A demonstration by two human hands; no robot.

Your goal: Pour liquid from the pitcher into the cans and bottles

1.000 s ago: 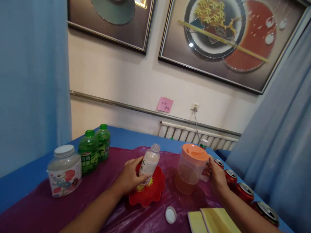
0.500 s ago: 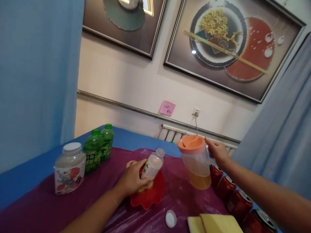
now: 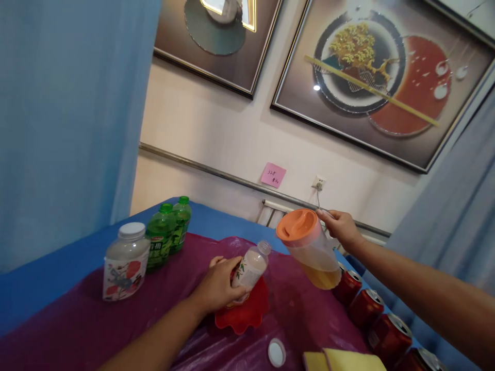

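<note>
My left hand (image 3: 221, 284) is wrapped round a small clear bottle (image 3: 251, 269) with a white label and no cap, tilted to the right above a red scalloped dish (image 3: 247, 315). My right hand (image 3: 340, 228) grips the handle of a clear pitcher (image 3: 315, 257) with an orange lid (image 3: 297, 225). The pitcher leans left toward the bottle's mouth, apart from it, with yellowish liquid low inside. A white cap (image 3: 277, 353) lies on the purple cover in front of the dish.
On the left stand a white-lidded jar (image 3: 126, 263) and two green bottles (image 3: 159, 237). Several red cans (image 3: 366, 308) line the right edge of the purple cover (image 3: 185, 268). A folded yellow cloth (image 3: 350, 360) lies at the front.
The pitcher has tilted further left, and its liquid has shifted inside. The camera view has turned slightly left. My left hand still holds the bottle tilted.
</note>
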